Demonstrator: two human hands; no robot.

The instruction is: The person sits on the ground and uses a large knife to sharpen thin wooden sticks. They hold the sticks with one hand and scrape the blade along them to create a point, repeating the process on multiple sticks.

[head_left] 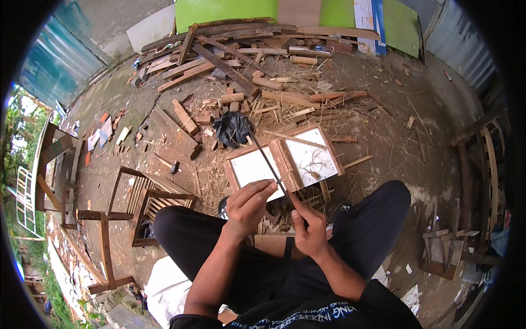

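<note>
A long, thin, dark strip (pixel 264 156), which looks like a blade or rod seen edge-on, slants up and away from my hands. Around its near end my right hand (pixel 310 229) is closed, the index finger stretched along it. My left hand (pixel 247 208) is closed too, with its fingertips pinched together against the strip's middle. Past the strip lies a wooden frame with white panels (pixel 311 156), split by a rough brown bar. Between my knees is a light wooden piece (pixel 269 244); a dark upright part crosses it. My palms hide the strip's exact near end.
Beyond the frame are a black plastic bag (pixel 232 129) and a heap of planks (pixel 235 55) and offcuts. A hammer (pixel 166 163) rests on the dirt floor at left, near a slatted wooden chair (pixel 148 200). More wooden furniture (pixel 489 175) stands at right.
</note>
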